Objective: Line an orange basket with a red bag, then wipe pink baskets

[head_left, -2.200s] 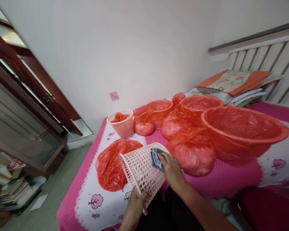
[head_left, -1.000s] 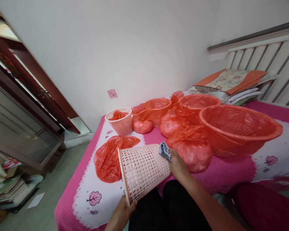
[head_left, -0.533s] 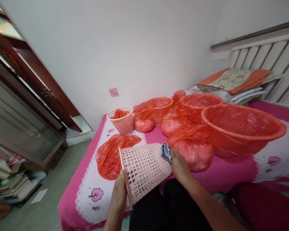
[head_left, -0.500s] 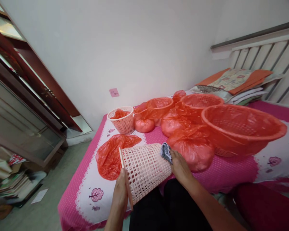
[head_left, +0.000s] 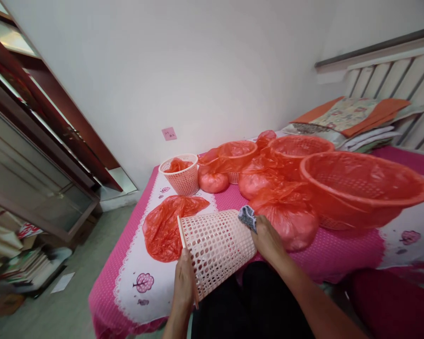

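Observation:
A pale pink plastic wastebasket (head_left: 217, 249) with a lattice wall lies tilted on its side above my lap, its rim towards the left. My left hand (head_left: 184, 278) grips that rim, fingers partly hidden inside. At the base end, my right hand (head_left: 268, 238) is closed on a grey-blue cloth (head_left: 247, 217) pressed against the basket. Beyond the basket's rim, a crumpled red plastic bag (head_left: 171, 226) lies on the tablecloth. Just behind my right hand sits a full, knotted red bag (head_left: 286, 216).
A pink-and-white tablecloth (head_left: 127, 282) covers the surface. Along the back stand a wastebasket with a red bag inside (head_left: 183, 181), red-lined baskets (head_left: 360, 202) and more tied bags (head_left: 214, 181). Folded textiles (head_left: 353, 117) lie at right; a dark red stool (head_left: 388, 301) is lower right.
The view has shifted slightly. My right hand and the cloth stay at the basket's base end, and my left hand keeps its hold on the rim.

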`<state>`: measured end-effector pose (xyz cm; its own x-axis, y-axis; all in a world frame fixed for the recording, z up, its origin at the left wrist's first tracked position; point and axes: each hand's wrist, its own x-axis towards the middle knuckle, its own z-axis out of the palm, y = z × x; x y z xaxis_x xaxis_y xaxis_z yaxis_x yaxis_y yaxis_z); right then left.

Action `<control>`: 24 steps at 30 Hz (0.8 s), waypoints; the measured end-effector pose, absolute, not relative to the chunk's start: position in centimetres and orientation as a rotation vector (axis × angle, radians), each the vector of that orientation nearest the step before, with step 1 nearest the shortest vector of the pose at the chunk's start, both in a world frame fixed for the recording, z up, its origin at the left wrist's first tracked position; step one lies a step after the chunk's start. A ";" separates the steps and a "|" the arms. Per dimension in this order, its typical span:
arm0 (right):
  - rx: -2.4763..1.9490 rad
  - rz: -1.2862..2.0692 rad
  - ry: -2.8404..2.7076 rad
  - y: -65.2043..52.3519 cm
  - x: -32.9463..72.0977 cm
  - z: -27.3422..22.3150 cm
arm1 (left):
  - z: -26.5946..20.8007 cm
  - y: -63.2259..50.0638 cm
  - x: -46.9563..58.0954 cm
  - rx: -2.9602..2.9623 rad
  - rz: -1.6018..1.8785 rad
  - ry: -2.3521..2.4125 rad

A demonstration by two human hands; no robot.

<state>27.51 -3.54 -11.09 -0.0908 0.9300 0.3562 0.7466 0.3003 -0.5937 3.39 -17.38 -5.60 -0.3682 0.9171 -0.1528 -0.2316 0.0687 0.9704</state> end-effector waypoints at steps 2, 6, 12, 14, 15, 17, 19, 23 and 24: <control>-1.550 0.357 -1.918 -3.6 27.2 -10.3 | -5.7 -17.4 3.5 0.758 1.505 1.379; -1.571 0.356 -1.965 -4.2 26.3 -8.7 | -5.7 -17.3 3.6 0.788 1.534 1.377; -1.407 0.365 -2.009 -5.5 23.3 -7.4 | -5.2 -17.7 3.8 0.751 1.538 1.317; -1.340 0.368 -2.021 -5.9 22.2 -7.3 | -5.1 -17.8 3.9 0.730 1.535 1.301; -1.312 0.367 -2.027 -6.0 21.7 -7.2 | -5.0 -17.8 3.8 0.732 1.533 1.308; -1.272 0.367 -2.044 -6.3 20.9 -7.0 | -5.1 -17.8 3.7 0.755 1.530 1.338; -1.253 0.375 -2.063 -6.7 20.2 -6.7 | -5.2 -17.8 3.7 0.781 1.533 1.367; -1.181 0.401 -2.110 -7.7 18.9 -5.7 | -5.8 -17.5 3.6 0.790 1.564 1.362; -1.154 0.410 -2.132 -8.1 18.5 -5.3 | -6.0 -17.4 3.6 0.782 1.573 1.343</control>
<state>18.54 -8.08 -5.31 -0.3842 0.8280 0.4084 0.6175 0.5593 -0.5530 3.61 -17.41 -5.96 -0.3978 0.9135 -0.0852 -0.2272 -0.0081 0.9738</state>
